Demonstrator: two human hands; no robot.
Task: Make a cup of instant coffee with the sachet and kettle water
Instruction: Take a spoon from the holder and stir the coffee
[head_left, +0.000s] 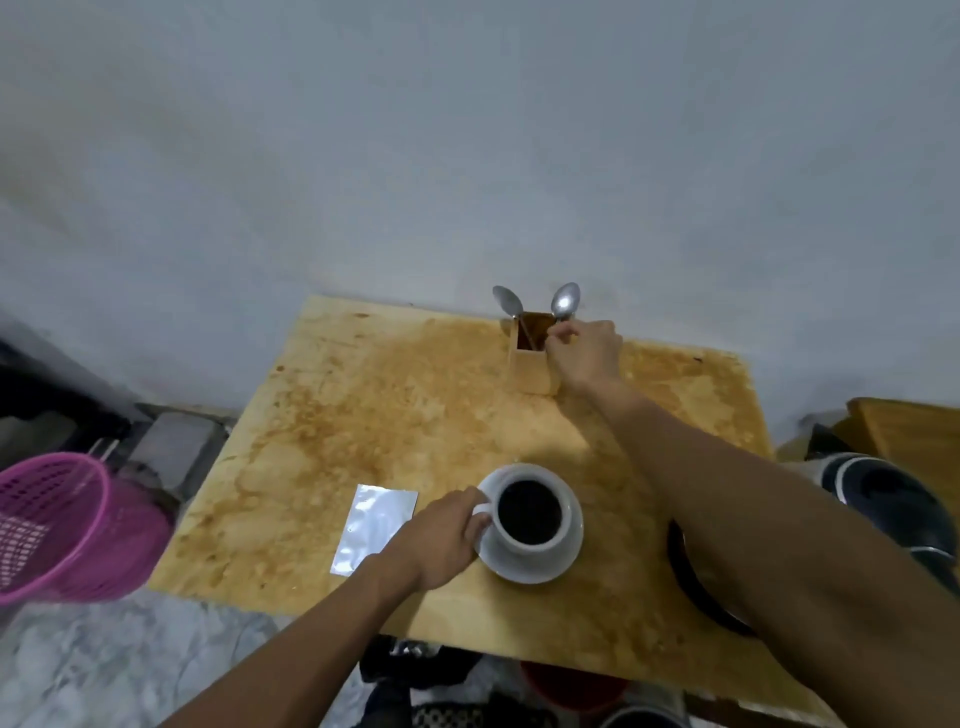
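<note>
A white cup (530, 540) full of dark coffee stands on a white saucer (563, 556) near the front of the stained wooden table (395, 415). My left hand (441, 540) grips the cup's handle. A silver sachet (371, 527) lies flat just left of that hand. At the back, a small wooden holder (530, 369) carries two metal spoons. My right hand (584, 353) reaches to the holder, and its fingers pinch the handle of the right spoon (565, 301). The left spoon (508, 301) leans free.
A pink plastic basket (67, 525) stands on the floor left of the table. A round black object (696, 587), partly hidden under my right forearm, sits at the table's right. A black-and-white appliance (883, 499) stands beyond the right edge. A grey wall rises right behind the table.
</note>
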